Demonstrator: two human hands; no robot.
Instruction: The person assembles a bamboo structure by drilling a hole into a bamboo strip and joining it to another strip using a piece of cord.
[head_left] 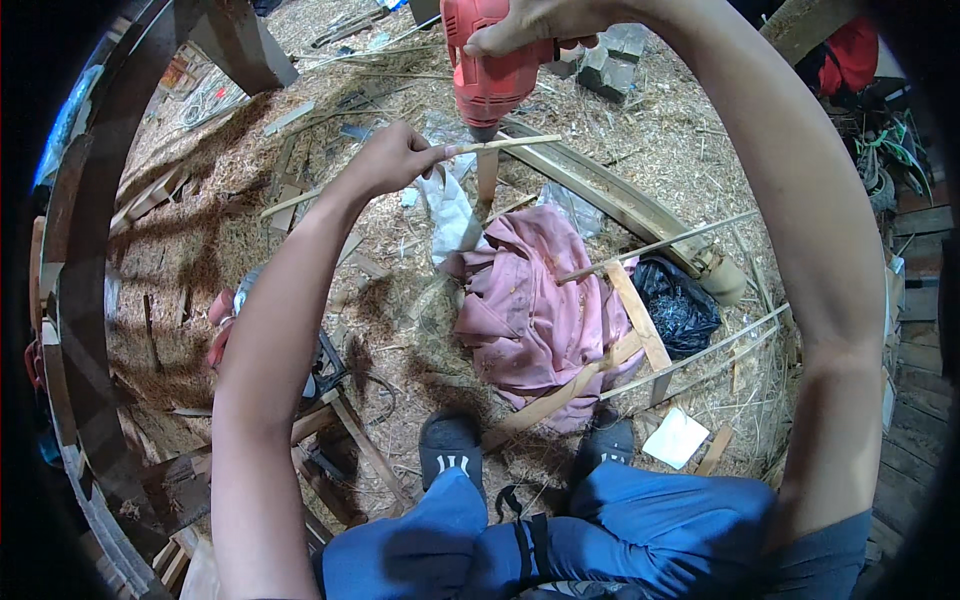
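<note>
The floor point(640, 140) is thick with pale shavings and offcuts, a dry, fibrous litter. At the middle of it lies a crumpled pink cloth point(530, 310), stained and soft, with flat wooden slats point(640, 320) crossing it and thin round rods point(690, 355) slanting off toward four o'clock. Just beside the cloth at three o'clock sits a black plastic bag point(680, 305), glossy and bunched shut, so its contents cannot be told. A white square of paper point(675, 437) lies at five o'clock, near two dark slippers point(450, 445) and blue trouser legs at six. A long curved wooden frame point(620, 200) runs from twelve toward three o'clock, and dark curved timbers point(85, 300) ring the nine o'clock side.

Up at twelve o'clock the right hand point(530, 25) is wrapped tight around the top of a red power drill point(490, 70), nose pointing down. The left hand point(395, 160), at eleven o'clock, has its fingers pinched closed on a thin pale stick point(505, 144), held level with its free part right under the drill's nose. A narrow upright slat point(487, 180) stands just below that spot, partly hiding the crumpled white plastic point(450, 215) behind it.
</note>
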